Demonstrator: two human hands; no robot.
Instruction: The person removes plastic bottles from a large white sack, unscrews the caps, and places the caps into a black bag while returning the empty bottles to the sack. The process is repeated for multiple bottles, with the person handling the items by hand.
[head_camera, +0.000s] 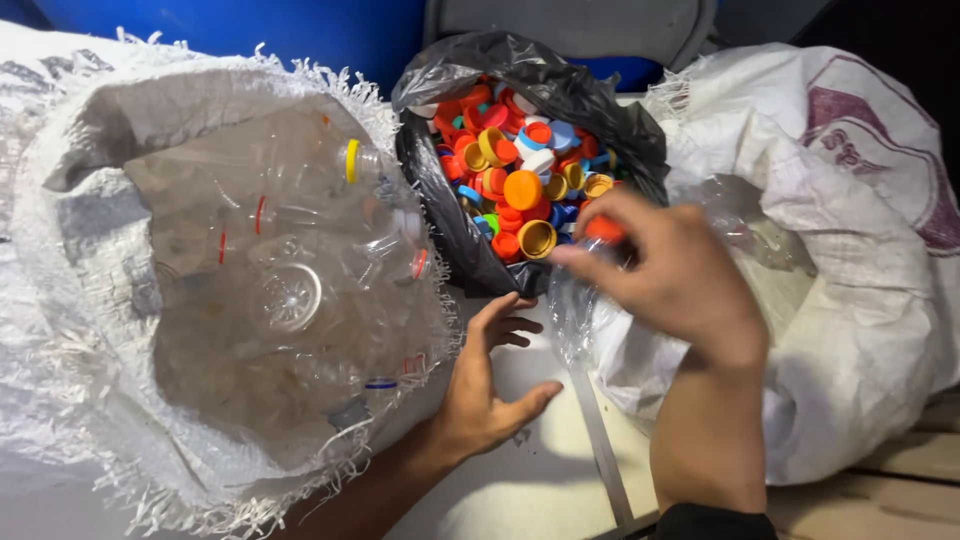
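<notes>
On a pale desk (540, 480) seen from above, we look down at our two bare hands working among three bags. Our right hand (670, 270) is raised near the centre of the view, its fingers closed around the neck of a clear crumpled plastic bottle (580, 310); an orange-red screw cap (604, 229) shows at the fingertips, and the bottle's body hangs down below the hand. Our left hand (490, 385) lies lower down, open with the fingers spread and the thumb out, holding nothing, its fingertips close to the bottom of the black bag and just beside the hanging bottle.

Just behind the hands stands a black plastic bin bag (560, 85), its mouth open, filled with loose bottle caps (520, 170) in orange, red, yellow, blue and white. The held bottle's cap sits right at the near rim of this bag.

To the left, a large white woven sack with a frayed edge (70, 300) lies open toward us, packed with clear empty plastic bottles (290, 260); one near the top keeps a yellow cap, and several show red rings at their necks.

To the right, a second white woven sack with a maroon printed mark (880, 260) slumps beside our right forearm, with clear plastic visible in its opening. A blue surface (250, 25) runs behind the bags.
</notes>
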